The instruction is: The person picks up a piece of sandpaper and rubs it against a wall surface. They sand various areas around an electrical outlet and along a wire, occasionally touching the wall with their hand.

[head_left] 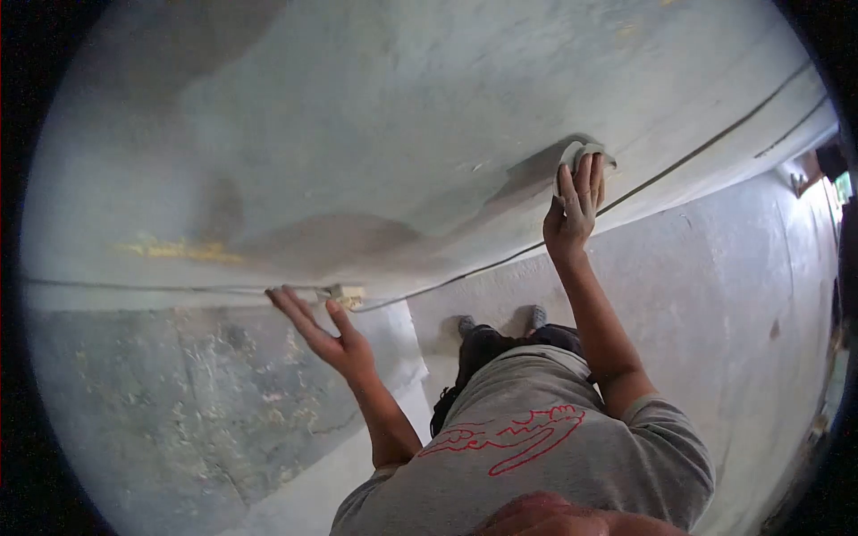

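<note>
My right hand [576, 201] presses a folded, pale grey piece of sandpaper [569, 161] against the wall [429, 116], fingers laid over it and dusty at the tips. A dark shadow falls on the wall beside it. Lower on the left, my left hand [326, 335] is held up with fingers stretched and thumb apart, holding nothing. Its fingertips overlap a thin cable, close to a small cream-coloured electrical box [347, 295].
A dark cable [679, 165] runs along the wall, passing beside my right hand. A patchy, stained surface [197, 384] lies at the lower left. My shoes [536, 317] stand on the grey floor [715, 295]. Dark objects [818, 165] sit at the far right.
</note>
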Motion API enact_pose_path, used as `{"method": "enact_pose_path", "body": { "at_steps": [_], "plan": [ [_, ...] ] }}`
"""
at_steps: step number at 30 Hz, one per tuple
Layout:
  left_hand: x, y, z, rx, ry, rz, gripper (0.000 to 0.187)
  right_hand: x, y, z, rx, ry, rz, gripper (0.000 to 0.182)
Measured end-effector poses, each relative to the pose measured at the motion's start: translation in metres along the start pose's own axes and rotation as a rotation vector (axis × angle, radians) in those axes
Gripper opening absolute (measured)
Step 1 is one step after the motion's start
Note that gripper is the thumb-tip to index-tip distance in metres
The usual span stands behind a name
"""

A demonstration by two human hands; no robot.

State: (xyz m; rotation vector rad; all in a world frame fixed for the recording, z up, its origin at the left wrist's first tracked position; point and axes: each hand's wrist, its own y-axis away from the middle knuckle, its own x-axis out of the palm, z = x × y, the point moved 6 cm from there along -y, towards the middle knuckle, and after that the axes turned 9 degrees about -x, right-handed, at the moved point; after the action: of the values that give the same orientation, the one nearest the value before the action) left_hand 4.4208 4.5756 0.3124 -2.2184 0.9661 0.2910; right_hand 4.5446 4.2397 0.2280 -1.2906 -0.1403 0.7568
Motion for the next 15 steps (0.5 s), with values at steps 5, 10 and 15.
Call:
{"method": "enact_pose_path", "body": {
  "at_steps": [5, 10, 15],
  "plan": [
    [-0.025, -0.048, -0.017, 0.247, -0.217, -0.250, 0.061, -0.002, -0.035, 0.021, 0.094, -0.054, -0.093, 0.042],
    [-0.044, -0.076, -0.019, 0.523, -0.091, -0.397, 0.056, 0.037, -0.007, 0.074, 0.219, -0.131, 0.052, 0.070],
    [-0.067, -0.109, 0.015, 0.462, 0.507, -0.287, 0.053, 0.047, -0.005, 0.118, 0.275, -0.073, 0.124, 0.067]
  ]
}}
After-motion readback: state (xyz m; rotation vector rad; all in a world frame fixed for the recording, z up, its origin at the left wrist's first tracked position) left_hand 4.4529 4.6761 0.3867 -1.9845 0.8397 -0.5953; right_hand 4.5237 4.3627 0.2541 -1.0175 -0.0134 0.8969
